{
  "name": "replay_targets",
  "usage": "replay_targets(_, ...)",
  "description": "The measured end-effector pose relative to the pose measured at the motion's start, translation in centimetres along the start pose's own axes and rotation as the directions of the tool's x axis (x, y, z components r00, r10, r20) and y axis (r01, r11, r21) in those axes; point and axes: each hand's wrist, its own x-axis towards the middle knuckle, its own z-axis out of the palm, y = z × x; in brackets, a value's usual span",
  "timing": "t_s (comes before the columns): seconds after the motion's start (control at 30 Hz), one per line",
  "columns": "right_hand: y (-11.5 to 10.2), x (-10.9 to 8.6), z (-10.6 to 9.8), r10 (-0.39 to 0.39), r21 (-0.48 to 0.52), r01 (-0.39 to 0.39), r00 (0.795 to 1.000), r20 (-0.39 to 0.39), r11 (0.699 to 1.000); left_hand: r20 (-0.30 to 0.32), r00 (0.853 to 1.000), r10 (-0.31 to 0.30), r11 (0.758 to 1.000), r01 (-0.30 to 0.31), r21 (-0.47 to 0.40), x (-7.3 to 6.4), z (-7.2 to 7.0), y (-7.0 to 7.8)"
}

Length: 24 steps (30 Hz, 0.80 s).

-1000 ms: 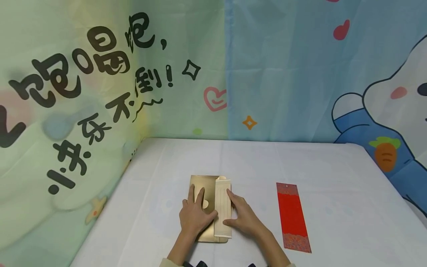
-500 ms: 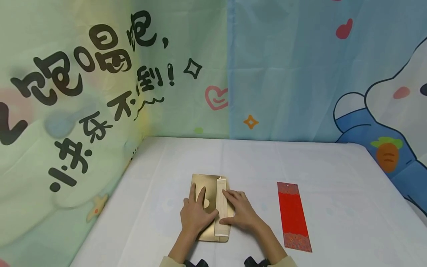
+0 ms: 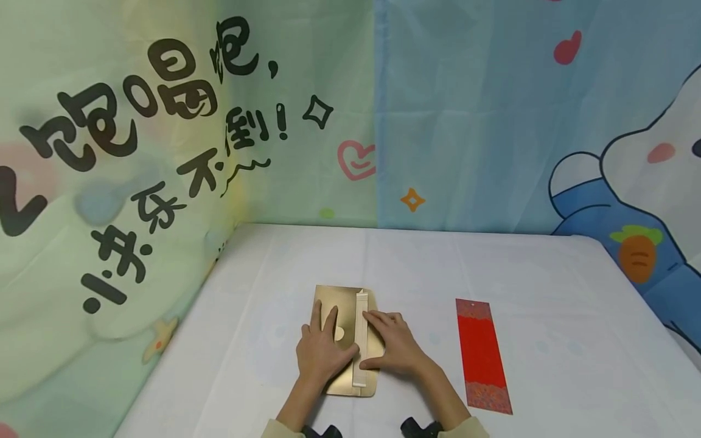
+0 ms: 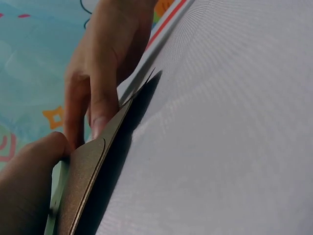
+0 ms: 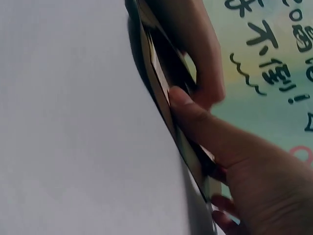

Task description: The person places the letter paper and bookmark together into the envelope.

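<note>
- Head view: at lower center of the frame, a person's left hand (image 3: 323, 356) lies spread on a gold folder (image 3: 344, 298), its grip loose, fingers extended and nothing clasped, the thumb at a pale strip (image 3: 359, 337).
- The right hand (image 3: 397, 342) bends thumb and fingertips to the strip's right side; the grip is partly closed, but whether it truly pinches, one cannot tell.
- The strip shows narrower than a second ago, with more gold bared to its right, suggesting that it is tilting and that the fold is partway through.
- White tabletop (image 3: 575, 316) spreads from the right hand to a red strip (image 3: 482, 353) at lower right, and upward to the far edge at mid-frame, leaving seeming room to turn the folder.
- Left wrist view: the folder's edge slants across lower left, the right hand's fingers against it; white cloth fills the right side.
- Right wrist view: the right thumb presses the edge at center, beside open white cloth at left.
</note>
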Motion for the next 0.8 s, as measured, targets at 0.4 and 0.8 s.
replay_targets(0.4,0.05,0.59,0.04,-0.004,0.044,0.001,0.998,0.067,0.999,-0.015,1.0,0.007,1.0,-0.007,0.002,0.06,0.05,-0.21)
replay_targets(0.8,-0.33,1.01,0.16,-0.033,0.032,0.031,0.995,0.089,0.999,-0.003,1.0,-0.002,1.0,0.002,-0.013,0.01,-0.01,-0.01)
